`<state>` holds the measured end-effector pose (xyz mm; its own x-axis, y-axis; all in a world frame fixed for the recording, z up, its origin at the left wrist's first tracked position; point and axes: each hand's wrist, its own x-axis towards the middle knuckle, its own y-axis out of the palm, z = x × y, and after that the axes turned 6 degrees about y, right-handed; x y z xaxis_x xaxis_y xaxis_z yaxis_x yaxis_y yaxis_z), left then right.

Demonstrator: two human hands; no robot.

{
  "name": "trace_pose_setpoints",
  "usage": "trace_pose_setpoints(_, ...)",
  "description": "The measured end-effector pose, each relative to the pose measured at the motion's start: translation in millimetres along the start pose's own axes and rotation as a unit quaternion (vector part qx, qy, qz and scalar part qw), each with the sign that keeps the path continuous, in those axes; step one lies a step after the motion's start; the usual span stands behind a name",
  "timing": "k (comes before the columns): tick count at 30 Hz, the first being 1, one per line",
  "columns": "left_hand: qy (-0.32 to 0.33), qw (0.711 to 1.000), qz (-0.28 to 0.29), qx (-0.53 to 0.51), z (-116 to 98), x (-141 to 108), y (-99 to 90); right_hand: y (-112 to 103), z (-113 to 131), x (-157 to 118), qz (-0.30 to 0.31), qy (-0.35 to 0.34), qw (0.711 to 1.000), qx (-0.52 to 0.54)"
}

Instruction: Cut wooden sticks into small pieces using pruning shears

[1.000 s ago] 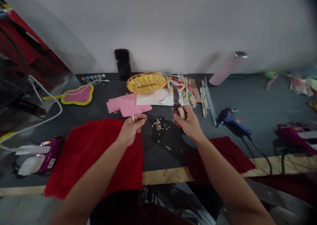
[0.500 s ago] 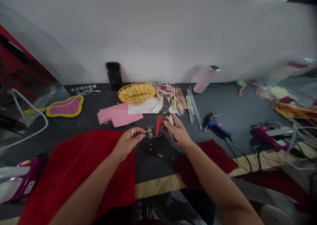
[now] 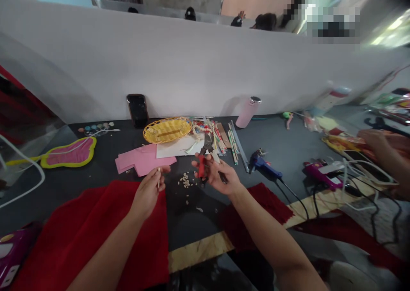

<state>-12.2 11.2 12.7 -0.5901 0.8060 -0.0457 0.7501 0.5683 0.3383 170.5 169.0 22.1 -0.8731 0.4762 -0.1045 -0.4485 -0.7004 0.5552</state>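
My left hand (image 3: 147, 193) is closed in a pinch on a short, thin white stick (image 3: 159, 178), above the red cloth's edge. My right hand (image 3: 226, 178) grips cutting shears with a red handle (image 3: 201, 167) and dark blades (image 3: 208, 142) pointing away from me. A pale, flat piece (image 3: 215, 156) shows at its fingers; whether it belongs to the shears I cannot tell. Between both hands, small pale cut bits (image 3: 185, 180) lie scattered on the dark table (image 3: 182, 222).
A red cloth (image 3: 105, 222) covers the left front. Behind are pink sheets (image 3: 144, 159), a yellow basket (image 3: 167, 130), a phone (image 3: 137, 110), and a pink bottle (image 3: 248, 112). A blue glue gun (image 3: 267, 167) with a cord lies right. Another person's hand (image 3: 373, 139) is far right.
My view has tilted up and shifted right. My left hand has drawn back from the cut bits, the stick turning more upright. My right fingers now reach round the red handle.
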Motion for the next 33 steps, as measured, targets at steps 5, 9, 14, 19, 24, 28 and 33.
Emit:
trace_pose_setpoints(5,0.022,0.999,0.017,0.034,9,3,-7.8,-4,-5,-1,-0.054,-0.066,0.962,-0.26)
trace_pose_setpoints(9,0.032,0.999,0.013,0.033,5,2,-7.0,2,-7,0,-0.054,-0.152,0.812,-0.561)
trace_pose_setpoints(14,0.06,0.997,0.01,0.045,1,1,-6.5,14,-16,-2,-0.041,-0.15,0.626,-0.764)
trace_pose_setpoints(19,0.056,0.998,0.007,0.021,2,1,-6.4,18,-23,-3,-0.038,-0.152,0.571,-0.806)
trace_pose_setpoints(24,0.053,0.998,-0.013,0.022,1,1,-5.2,17,-24,-3,-0.032,-0.159,0.561,-0.812)
trace_pose_setpoints(28,0.068,0.996,-0.028,0.042,2,1,-5.4,17,-23,-3,-0.03,-0.161,0.554,-0.816)
trace_pose_setpoints(33,0.064,0.996,-0.027,0.048,4,1,-6.2,19,-24,-2,-0.028,-0.159,0.562,-0.811)
